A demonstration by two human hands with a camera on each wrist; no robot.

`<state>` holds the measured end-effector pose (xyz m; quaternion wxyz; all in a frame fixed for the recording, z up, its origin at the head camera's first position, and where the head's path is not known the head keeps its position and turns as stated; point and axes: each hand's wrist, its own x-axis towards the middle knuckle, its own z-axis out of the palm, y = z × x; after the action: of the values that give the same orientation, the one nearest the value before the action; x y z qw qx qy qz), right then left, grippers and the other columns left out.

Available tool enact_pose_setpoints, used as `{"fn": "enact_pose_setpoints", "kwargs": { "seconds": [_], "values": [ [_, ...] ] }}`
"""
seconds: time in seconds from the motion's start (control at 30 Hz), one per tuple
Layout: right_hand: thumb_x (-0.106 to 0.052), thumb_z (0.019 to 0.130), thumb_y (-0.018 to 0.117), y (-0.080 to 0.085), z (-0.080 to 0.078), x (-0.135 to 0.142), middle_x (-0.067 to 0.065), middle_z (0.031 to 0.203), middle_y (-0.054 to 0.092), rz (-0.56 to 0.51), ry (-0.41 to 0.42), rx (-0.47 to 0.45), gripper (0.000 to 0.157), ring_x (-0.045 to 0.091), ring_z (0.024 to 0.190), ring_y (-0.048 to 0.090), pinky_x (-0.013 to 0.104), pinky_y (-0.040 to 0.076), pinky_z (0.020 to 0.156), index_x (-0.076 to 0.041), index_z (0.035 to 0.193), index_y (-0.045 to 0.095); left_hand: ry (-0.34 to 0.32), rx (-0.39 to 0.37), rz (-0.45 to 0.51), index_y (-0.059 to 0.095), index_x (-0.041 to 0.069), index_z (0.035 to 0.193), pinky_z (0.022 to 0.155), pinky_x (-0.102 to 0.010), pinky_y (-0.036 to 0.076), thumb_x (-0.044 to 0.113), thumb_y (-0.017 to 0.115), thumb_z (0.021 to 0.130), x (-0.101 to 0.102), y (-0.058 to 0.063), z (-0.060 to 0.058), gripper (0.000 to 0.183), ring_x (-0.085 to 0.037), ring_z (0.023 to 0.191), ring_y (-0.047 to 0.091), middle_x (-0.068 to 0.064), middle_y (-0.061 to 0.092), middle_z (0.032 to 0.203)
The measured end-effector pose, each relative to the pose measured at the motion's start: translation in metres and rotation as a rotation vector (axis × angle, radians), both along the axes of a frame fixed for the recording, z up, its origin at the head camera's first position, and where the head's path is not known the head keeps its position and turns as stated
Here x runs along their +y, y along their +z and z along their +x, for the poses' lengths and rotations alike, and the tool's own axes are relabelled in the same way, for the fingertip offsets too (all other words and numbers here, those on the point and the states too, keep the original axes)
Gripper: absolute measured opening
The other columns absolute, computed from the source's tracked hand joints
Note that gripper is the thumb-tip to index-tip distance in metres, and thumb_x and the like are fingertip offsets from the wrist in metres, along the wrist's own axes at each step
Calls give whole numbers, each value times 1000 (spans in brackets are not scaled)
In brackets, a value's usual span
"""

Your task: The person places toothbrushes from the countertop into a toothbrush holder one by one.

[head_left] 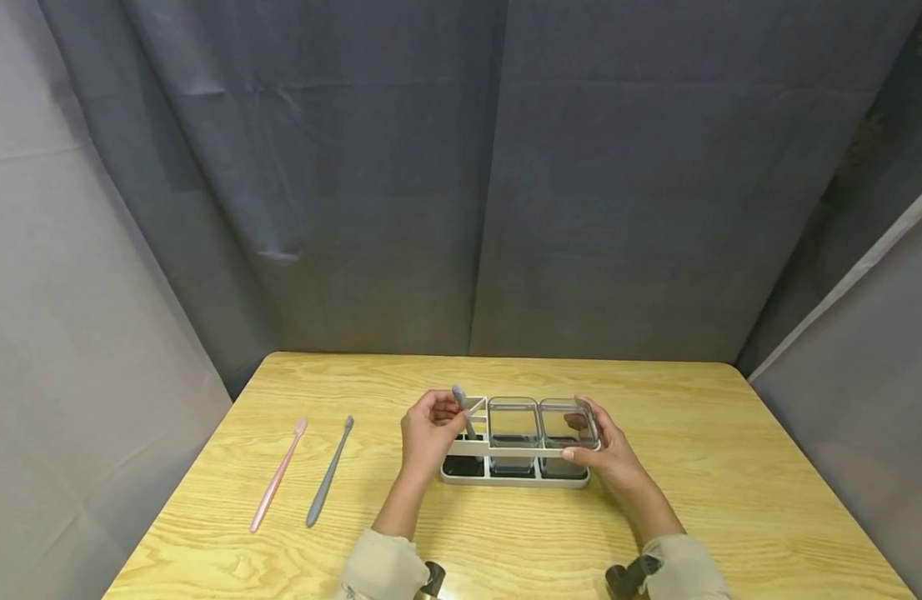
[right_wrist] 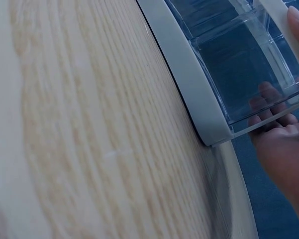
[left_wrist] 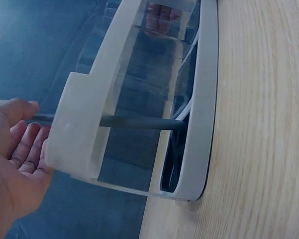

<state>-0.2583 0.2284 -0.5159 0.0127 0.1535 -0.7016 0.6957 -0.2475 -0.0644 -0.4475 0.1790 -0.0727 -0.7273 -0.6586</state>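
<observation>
A white toothbrush holder (head_left: 515, 482) with a dark-lined base stands on the table. Two clear square cups (head_left: 513, 422) sit in its middle and right sections. My left hand (head_left: 423, 437) pinches a grey toothbrush (head_left: 458, 395), which stands slightly tilted in the left section. In the left wrist view, the toothbrush handle (left_wrist: 142, 122) passes through the upper frame and reaches down to the base. My right hand (head_left: 617, 454) grips the holder's right end, thumb on the front rail and fingers behind the right cup, as the right wrist view also shows through the clear plastic.
To the left on the wooden table (head_left: 686, 467) lie a pink toothbrush (head_left: 276, 479) and a second grey toothbrush (head_left: 329, 475), side by side with heads pointing away. Dark grey curtains (head_left: 371, 183) hang behind the table, and lighter cloth (head_left: 78, 292) hangs at the sides.
</observation>
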Motion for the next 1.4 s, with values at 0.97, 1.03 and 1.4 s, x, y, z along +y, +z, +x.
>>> {"fn": "enact_pose_setpoints", "kwargs": {
  "seconds": [0.97, 1.03, 1.4],
  "values": [
    [0, 77, 72, 7, 0, 2, 22, 135, 36, 3, 30, -52, 87, 35, 126, 30, 27, 42, 88, -14, 147, 22, -462, -100, -110, 44, -3, 132, 96, -60, 31, 1, 72, 79, -81, 15, 42, 60, -43, 123, 38, -17, 43, 136],
    [1, 77, 72, 7, -1, 1, 22, 135, 36, -3, 36, -48, 87, 36, 126, 30, 29, 43, 88, -14, 147, 22, -479, -115, -111, 43, -2, 134, 96, -60, 30, 1, 72, 79, -88, 9, 39, 62, -42, 124, 36, -18, 41, 138],
    [-1, 77, 73, 6, 1, -6, 23, 136, 35, 12, 40, -64, 87, 37, 126, 30, 41, 42, 87, -16, 146, 23, -411, -187, -168, 53, 12, 128, 95, -53, 36, 13, 77, 76, -132, -11, 29, 57, -35, 120, 41, -9, 45, 132]
  ]
}}
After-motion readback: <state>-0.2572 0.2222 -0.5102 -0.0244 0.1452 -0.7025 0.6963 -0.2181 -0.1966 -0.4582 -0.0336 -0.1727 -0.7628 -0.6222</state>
